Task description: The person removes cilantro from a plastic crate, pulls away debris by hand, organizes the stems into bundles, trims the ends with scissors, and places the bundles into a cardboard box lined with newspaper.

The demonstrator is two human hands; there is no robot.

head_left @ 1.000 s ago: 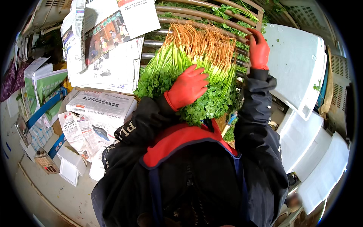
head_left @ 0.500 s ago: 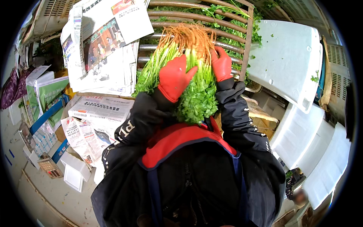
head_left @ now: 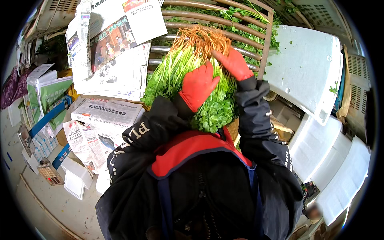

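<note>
A wide bunch of leafy greens (head_left: 172, 70) lies on a slatted brown rack (head_left: 265, 44), orange roots at the top, pale stalks in the middle, leaves toward my body. My left hand (head_left: 197, 86), in a red glove, grips the stalks at mid-bunch, its fingers bent over them and thumb pointing right. My red-gloved right hand (head_left: 234, 64) is closed on the right side of the bunch, index finger reaching onto the roots. Fingertips under the greens are hidden.
Stacked newspapers (head_left: 110, 68) overlap the rack's left side, with more paper (head_left: 102, 112) below. A white lid (head_left: 304, 66) lies right of the rack, above white foam boxes (head_left: 310, 148). Loose greens show through the slats. Perforated crates (head_left: 356, 84) line the right edge.
My right hand has come down-left from the rack's right edge onto the bunch, which now looks narrower. My left hand's fingers have bent, and it has shifted slightly right since half a second ago.
</note>
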